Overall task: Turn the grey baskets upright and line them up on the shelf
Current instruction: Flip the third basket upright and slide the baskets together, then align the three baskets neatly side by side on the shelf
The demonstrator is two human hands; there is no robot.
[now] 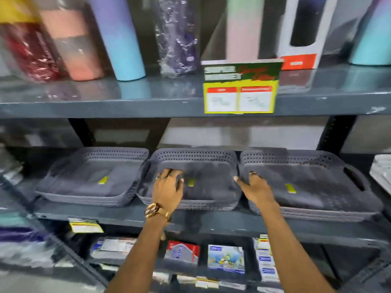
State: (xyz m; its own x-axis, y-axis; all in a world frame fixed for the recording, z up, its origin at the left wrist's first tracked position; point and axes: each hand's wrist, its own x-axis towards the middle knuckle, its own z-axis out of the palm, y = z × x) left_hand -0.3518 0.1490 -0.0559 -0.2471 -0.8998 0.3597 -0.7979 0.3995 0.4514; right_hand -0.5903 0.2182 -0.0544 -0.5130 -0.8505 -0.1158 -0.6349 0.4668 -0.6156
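Three stacks of grey perforated baskets sit side by side on the middle shelf [127, 216], open side up: a left stack [84, 187], a middle stack [209, 187] and a right stack [317, 191]. Each top basket carries a small yellow-green sticker. My left hand [168, 187], with a gold watch on the wrist, lies flat inside the middle stack's top basket, fingers spread. My right hand [254, 187] rests over the rims where the middle and right stacks meet, fingers apart. Neither hand grips anything.
The shelf above holds tall coloured bottles [120, 39] and a yellow price sign [240, 89] on its edge. Boxed goods [226, 259] fill the shelf below. White items [380, 172] sit at the right end of the middle shelf. Diagonal braces run behind the baskets.
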